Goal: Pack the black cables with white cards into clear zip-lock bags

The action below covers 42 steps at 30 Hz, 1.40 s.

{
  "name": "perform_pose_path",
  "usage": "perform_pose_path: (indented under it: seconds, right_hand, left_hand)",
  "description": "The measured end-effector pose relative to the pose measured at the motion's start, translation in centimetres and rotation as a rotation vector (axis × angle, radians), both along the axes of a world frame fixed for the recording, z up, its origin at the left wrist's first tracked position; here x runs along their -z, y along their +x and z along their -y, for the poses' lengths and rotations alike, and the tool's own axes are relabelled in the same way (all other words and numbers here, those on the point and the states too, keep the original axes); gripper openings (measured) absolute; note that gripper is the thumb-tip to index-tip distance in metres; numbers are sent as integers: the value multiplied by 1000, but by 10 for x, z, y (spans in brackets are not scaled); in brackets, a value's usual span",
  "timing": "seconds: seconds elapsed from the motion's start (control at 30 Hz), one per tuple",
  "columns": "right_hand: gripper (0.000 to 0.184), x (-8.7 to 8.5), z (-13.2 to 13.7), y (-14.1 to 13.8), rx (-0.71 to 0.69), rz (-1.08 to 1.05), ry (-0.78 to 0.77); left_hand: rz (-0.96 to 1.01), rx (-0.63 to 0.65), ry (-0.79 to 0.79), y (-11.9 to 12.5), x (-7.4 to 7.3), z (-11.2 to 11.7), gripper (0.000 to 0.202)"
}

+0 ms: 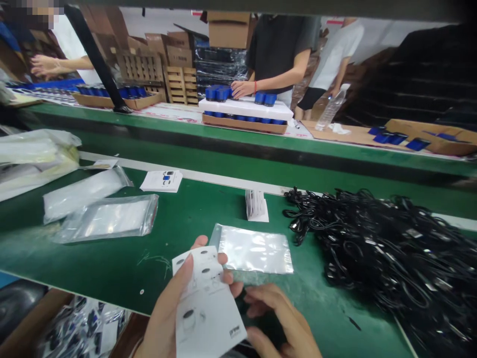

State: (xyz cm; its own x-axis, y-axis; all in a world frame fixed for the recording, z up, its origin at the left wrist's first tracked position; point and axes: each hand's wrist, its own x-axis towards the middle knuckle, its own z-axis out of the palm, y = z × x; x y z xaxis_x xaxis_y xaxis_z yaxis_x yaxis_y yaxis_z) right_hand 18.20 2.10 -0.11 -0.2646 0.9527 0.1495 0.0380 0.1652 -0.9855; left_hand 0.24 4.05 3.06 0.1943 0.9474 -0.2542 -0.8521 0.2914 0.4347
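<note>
While the left hand [166, 318] pinches a paper leaflet [204, 311], its long axis slanting to lower right, the right hand [279, 318] hovers just beside it, fingers apart

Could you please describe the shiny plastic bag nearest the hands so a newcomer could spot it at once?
On the green workbench, find the heap of black cables on the right. Just left of it, above the left hand and right hand, lies a shiny plastic bag, while two similar bags lie together farther left.
</note>
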Motion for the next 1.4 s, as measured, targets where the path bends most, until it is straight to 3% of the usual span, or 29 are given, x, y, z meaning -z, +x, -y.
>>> perform_pose_path:
  seconds: [0.07, 0.1, 0.2, 0.3, 0.4, 0.47, 0.57, 0.7, 0.8, 1.07, 1.27, 1.4]
  right_hand:
    - [46, -3, -2, 0, 142, 85, 199]
    - [45, -3, -2, -1, 185, 95, 225]
    - [36, 1, 0, -9, 273, 103, 145]
    - [37, 7, 2, -16, 314, 69, -64]
    - [36, 8, 4, -19, 287, 34, -109]
    - [21, 7, 4, -19, 234, 67, 38]
    - [40, 9, 7, -21, 219, 178, 215]
    - [40, 18, 10, -26, 223, 265, 218]
    - [38, 24, 11, -29, 202, 245, 175]
    - [39, 27, 12, -28, 167, 263, 114]
    - [43, 26, 12, -29, 143, 242, 63]
    - [40, 26, 13, -29, 145, 205, 48]
  left_hand:
    - [65, 91, -63, -4, 2, 1, 31]
    - [89, 127, -84, -5, 4, 2, 32]
    - [140, 211, -116, -5, 10, 5, 31]
    - [163, 263, -118, -2, 12, 6, 29]
    - [154, 303, -80, 1, 9, 8, 32]
    - [125, 339, -18, 2, 7, 10, 39]
    - [78, 385, 60, 0, 6, 15, 56]
    - [-99, 439, 204, -5, 6, 18, 67]
    - [-197, 438, 249, -6, 7, 18, 63]
    - [-214, 439, 162, -1, 13, 27, 36]
    - [-210, 481, 120, -2, 15, 33, 38]
    - [-234, 418, 177, 5, 17, 31, 34]
